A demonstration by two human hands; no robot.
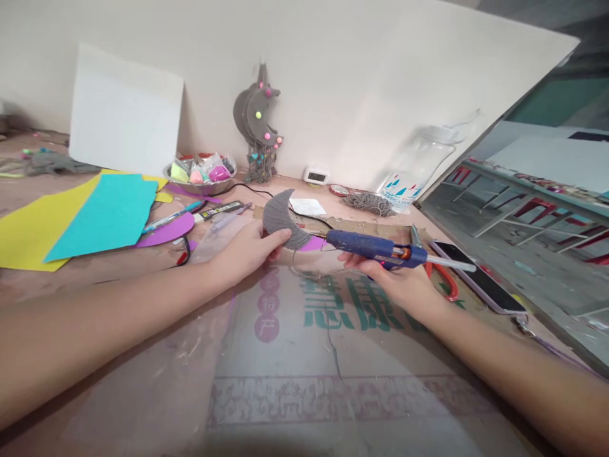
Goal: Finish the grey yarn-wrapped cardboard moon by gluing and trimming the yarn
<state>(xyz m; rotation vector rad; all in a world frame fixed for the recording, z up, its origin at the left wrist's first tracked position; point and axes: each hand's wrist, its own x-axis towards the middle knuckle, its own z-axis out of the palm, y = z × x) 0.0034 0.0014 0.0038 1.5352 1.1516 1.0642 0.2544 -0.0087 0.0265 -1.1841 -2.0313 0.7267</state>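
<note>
In the middle of the head view, my left hand pinches a crescent moon wrapped in grey yarn, with the thumb on its face. My right hand is closed around a blue glue gun, and a clear glue stick juts from its rear. The gun's nozzle points left at the lower tip of the moon, close to it; whether they touch I cannot tell. A strand of yarn hangs below the moon. Under both hands lies a clear printed plastic sheet on the table.
Yellow and turquoise sheets lie left, near a metal bowl of small packets. A finished moon hanging is on the back wall. Further right are a small clock, grey yarn, a plastic jug, red-handled scissors and a phone.
</note>
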